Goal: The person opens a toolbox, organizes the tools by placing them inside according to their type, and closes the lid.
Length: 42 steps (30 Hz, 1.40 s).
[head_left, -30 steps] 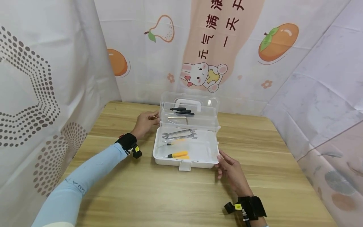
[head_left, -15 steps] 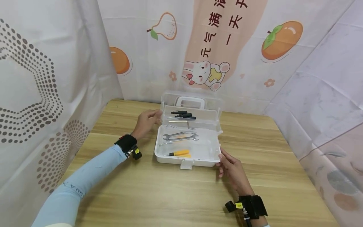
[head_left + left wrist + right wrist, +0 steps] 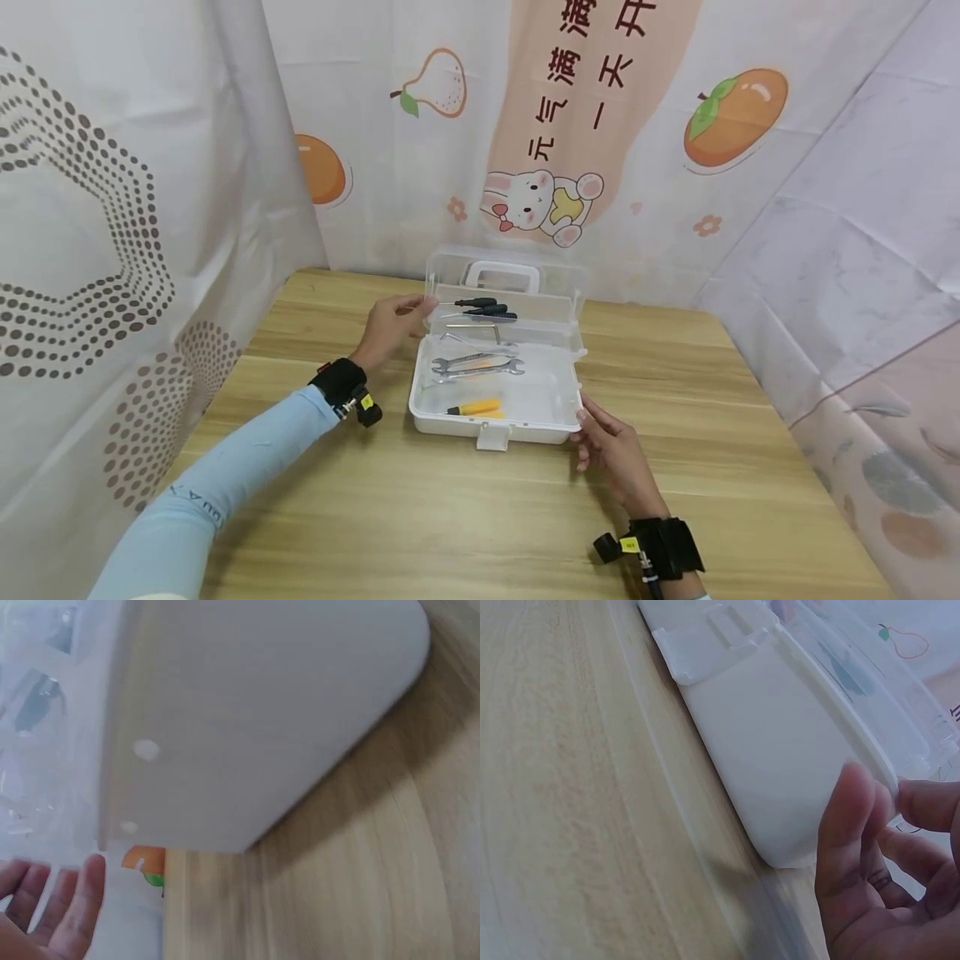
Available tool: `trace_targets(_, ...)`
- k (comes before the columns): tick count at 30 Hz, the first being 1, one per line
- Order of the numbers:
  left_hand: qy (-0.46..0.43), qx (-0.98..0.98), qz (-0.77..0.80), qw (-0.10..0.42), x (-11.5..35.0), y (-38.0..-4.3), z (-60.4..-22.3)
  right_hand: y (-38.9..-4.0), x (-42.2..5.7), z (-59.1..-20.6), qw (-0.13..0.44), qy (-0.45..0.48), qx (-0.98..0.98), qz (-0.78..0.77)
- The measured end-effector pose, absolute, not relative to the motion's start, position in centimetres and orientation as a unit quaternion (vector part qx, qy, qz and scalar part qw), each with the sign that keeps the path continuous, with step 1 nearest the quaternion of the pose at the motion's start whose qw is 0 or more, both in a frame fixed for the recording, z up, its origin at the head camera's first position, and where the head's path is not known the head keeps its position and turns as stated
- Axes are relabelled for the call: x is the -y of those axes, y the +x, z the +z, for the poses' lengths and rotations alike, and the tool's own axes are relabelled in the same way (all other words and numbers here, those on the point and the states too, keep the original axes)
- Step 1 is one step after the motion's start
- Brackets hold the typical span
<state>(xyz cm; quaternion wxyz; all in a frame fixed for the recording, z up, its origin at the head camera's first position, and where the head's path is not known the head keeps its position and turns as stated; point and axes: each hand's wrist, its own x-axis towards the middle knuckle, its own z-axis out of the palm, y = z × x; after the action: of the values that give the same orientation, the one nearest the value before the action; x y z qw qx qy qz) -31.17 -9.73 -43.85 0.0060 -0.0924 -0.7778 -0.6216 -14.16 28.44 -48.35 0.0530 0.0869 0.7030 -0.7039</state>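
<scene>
A toolbox with a white base and a clear lid stands raised on the wooden table. Several black-handled screwdrivers lie across its upper level, above an L-shaped hex key. Two open-end wrenches are lower down, and a yellow-handled screwdriver lies near the front. My left hand has its fingertips at the left edge of the lid; in the left wrist view its fingers are beside that edge. With thumb and fingers my right hand pinches the base's front right corner.
The wooden table carries the toolbox near its back edge. A printed curtain hangs right behind it, and further cloth hangs along both sides. A white latch projects from the base's front.
The upper level with the black screwdrivers and the wrenches has tipped slightly down toward the base. My left hand has shifted slightly inward at the lid; the right hand has stayed at the corner.
</scene>
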Motion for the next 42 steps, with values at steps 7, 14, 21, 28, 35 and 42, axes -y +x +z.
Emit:
trace_targets(7,-0.081,0.761,-0.643,-0.008,9.1,-30.7,-43.5,-13.9,-28.3,-48.7,0.053,0.091,-0.700,-0.706)
trace_targets(14,-0.124,0.777,-0.617,0.005,9.6,-30.5,-44.2,-13.8,-28.3,-48.8,0.055,0.089,-0.699,-0.708)
trace_targets(21,-0.155,0.814,-0.555,0.067,9.7,-30.5,-44.0,-13.9,-28.3,-48.8,0.046,0.089,-0.699,-0.708)
trace_targets(28,-0.176,0.809,-0.555,0.081,9.9,-30.4,-43.9,-13.8,-28.1,-48.8,0.045,0.100,-0.695,-0.711)
trace_targets(35,-0.193,0.812,-0.545,0.080,10.3,-30.2,-43.9,-13.9,-28.1,-48.6,0.049,0.098,-0.684,-0.721)
trace_targets(42,-0.215,0.818,-0.529,0.073,10.6,-29.4,-43.6,-14.0,-28.2,-48.3,0.052,0.096,-0.683,-0.722)
